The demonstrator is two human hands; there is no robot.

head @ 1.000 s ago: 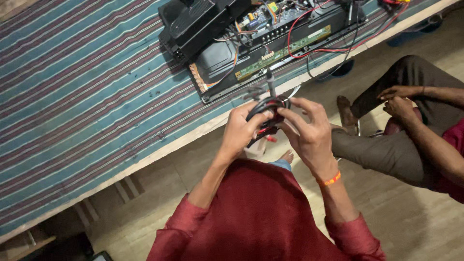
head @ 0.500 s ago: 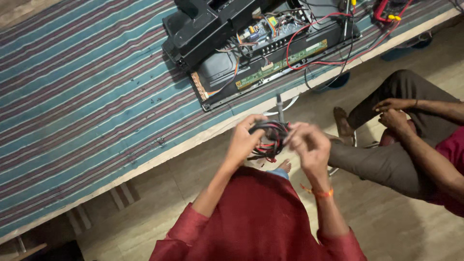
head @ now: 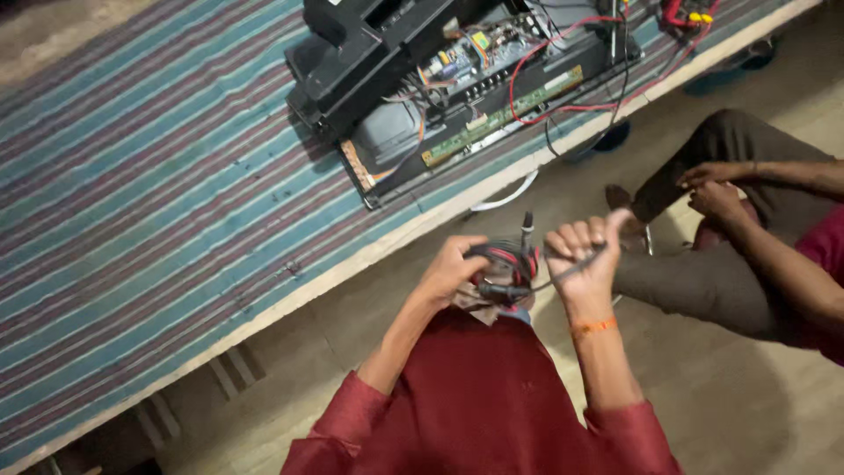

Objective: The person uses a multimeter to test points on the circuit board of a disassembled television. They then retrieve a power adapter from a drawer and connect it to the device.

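The fingers point(head: 464, 257) of the left hand point(head: 447, 271) are curled around a coiled bundle of red and black leads point(head: 508, 262), gripping it from the side away from the seated co-worker. The right hand point(head: 582, 255) is closed into a fist on a dark cable point(head: 571, 268) that runs out of that bundle, thumb raised. A black probe tip point(head: 527, 230) sticks up from the top of the bundle; another dark plug end seems to poke out just below it, though the blur makes that hard to confirm.

The bundle sits in mid-air between the two hands, just off the near edge of the worktop point(head: 132, 220), which is covered in a striped blue and maroon cloth. Farther along that worktop lies an opened black electronic unit point(head: 457, 97) with a green circuit strip and loose red and black wires showing inside. A red and yellow meter point(head: 686, 12) rests at the far end of the worktop, beyond the unit.

An orange band point(head: 594, 326) circles the right wrist, and both arms wear red sleeves. Beside the bundle, on the right hand's side, a co-worker point(head: 747, 220) sits with hands clasped over one knee.
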